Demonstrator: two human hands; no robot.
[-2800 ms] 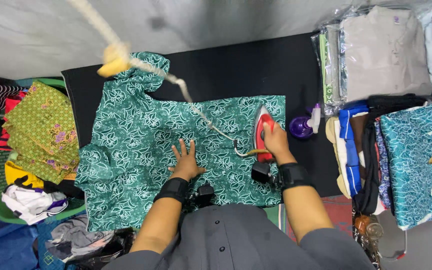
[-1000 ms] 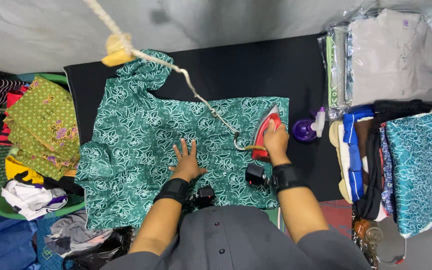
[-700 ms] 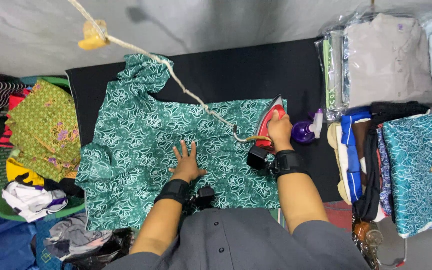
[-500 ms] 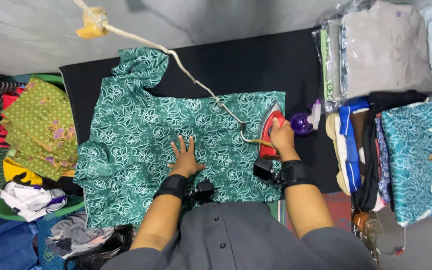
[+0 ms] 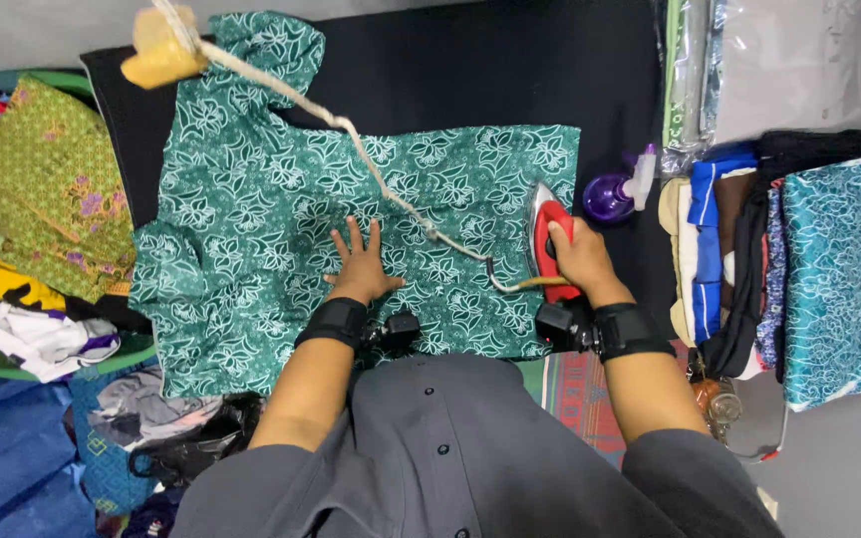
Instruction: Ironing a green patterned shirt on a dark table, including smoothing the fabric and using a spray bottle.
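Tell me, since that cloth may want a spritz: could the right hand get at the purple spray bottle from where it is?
Probably yes. The spray bottle stands on the dark board just beyond the right hand, with nothing between them. But that hand is closed on the iron, so it would have to let go first.

Right hand (image 5: 578,261) grips iron (image 5: 547,239) on green garment (image 5: 281,239).
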